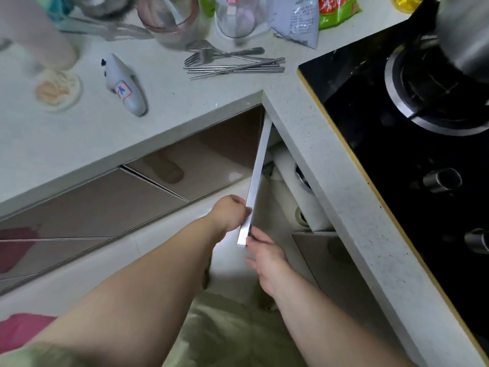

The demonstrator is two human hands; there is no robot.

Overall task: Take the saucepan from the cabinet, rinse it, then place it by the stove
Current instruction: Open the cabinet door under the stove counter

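Tabletop (164, 107), pale and speckled, wraps the inner corner of the kitchen, with the black glass stove (383, 144) set into its right-hand run and a steel pot (460, 30) standing on the far burner. Beneath the corner, the cabinet door (255, 181) stands partly open, seen edge-on as a long bright strip that runs from under the tabletop corner down toward the hands.

The left hand (229, 211) is closed on the outer face of the door edge near its lower end; the right hand (264, 256) curls its fingers round the same edge just below, from the inner side. Both hands thus grip the door and neither holds the saucepan.

The cabinet opening lies to the right of the door edge, under the stove side of the tabletop, so the right hand is the nearer one to reach in. Inside, pale rolled or bagged goods (304, 205) fill the visible gap (what they are cannot be told). A dark, rounded metallic rim (301, 176) shows just under the tabletop edge; this may be the saucepan, but too little is exposed to judge its handle direction or long axis. Judged stage: opening the cabinet, with retrieval, rinsing and placing by the stove not yet done.

Forks and chopsticks (232, 64) lie loose on the tabletop behind the corner.
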